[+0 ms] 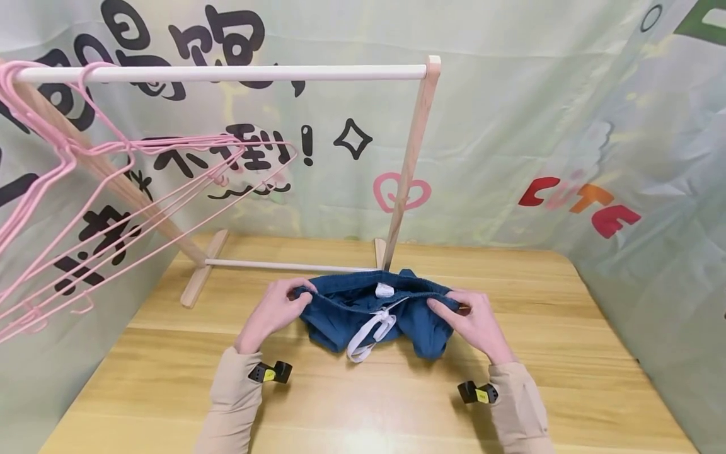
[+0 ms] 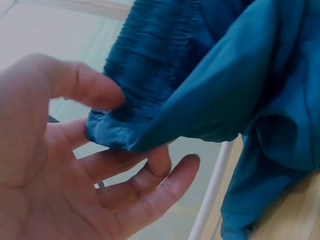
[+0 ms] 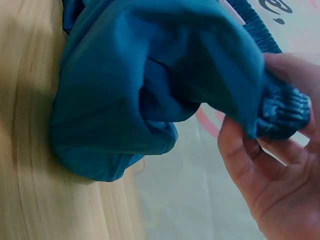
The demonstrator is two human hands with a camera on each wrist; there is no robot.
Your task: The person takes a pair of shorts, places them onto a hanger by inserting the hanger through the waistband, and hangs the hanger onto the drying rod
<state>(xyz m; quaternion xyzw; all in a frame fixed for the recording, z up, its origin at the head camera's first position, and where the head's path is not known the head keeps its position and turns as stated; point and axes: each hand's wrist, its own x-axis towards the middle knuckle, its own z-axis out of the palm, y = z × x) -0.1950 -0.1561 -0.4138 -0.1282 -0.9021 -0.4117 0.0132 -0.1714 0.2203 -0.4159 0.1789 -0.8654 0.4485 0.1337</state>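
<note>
Blue shorts (image 1: 420, 325) with an elastic waistband and a white drawstring (image 1: 371, 334) tied in a bow are held up by the waist above the table. My left hand (image 1: 282, 307) pinches the left end of the waistband; in the left wrist view the thumb lies on the gathered band (image 2: 145, 65) with fingers beneath it. At the other end, my right hand (image 1: 473, 318) pinches the waistband, and its gathered edge (image 3: 285, 107) shows between thumb and fingers in the right wrist view. A white label (image 1: 384, 290) shows inside the waist. The leg parts sag toward the wooden table (image 1: 363, 403).
Behind the shorts stands a clothes rack with a white top rail (image 1: 255, 73) and wooden posts (image 1: 413, 151). Several pink hangers (image 1: 130, 148) hang at its left end. Printed cloth (image 1: 499, 113) encloses the table's back and sides.
</note>
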